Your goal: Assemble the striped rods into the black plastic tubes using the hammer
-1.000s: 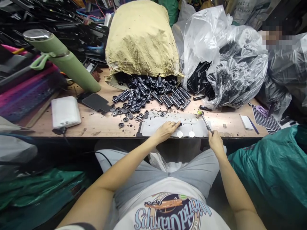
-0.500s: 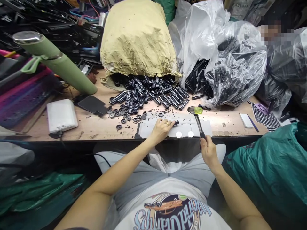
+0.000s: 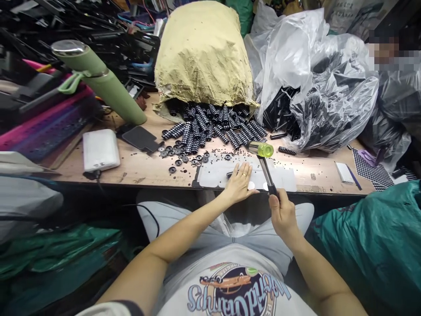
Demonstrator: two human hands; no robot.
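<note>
My left hand point(image 3: 239, 181) lies flat with its fingers stretched out over the white sheet point(image 3: 286, 180) at the table's front edge. A short black piece point(image 3: 229, 174) shows beside its fingers; how much of it lies under the hand is hidden. My right hand point(image 3: 282, 211) is wrapped round the dark grip of a hammer point(image 3: 267, 173). The hammer's head, with a yellow-green face, is raised above the sheet. A white disc point(image 3: 265, 186) lies on the sheet near the hammer's handle. Behind the sheet are patterned black cylinders point(image 3: 197, 125) and several small black discs point(image 3: 173, 170).
A yellow sack point(image 3: 204, 52) spills the cylinders onto the table point(image 3: 158, 171). Clear plastic bags point(image 3: 342, 96) of black parts stand at the back right. A green bottle point(image 3: 101, 83) leans at the left, behind a white box point(image 3: 101, 151). Another person is partly visible at the far right.
My left hand has gone from pinching the short black piece to lying flat with fingers extended. The hammer has come up and tilted nearer the camera in my right hand. The view has shifted slightly.
</note>
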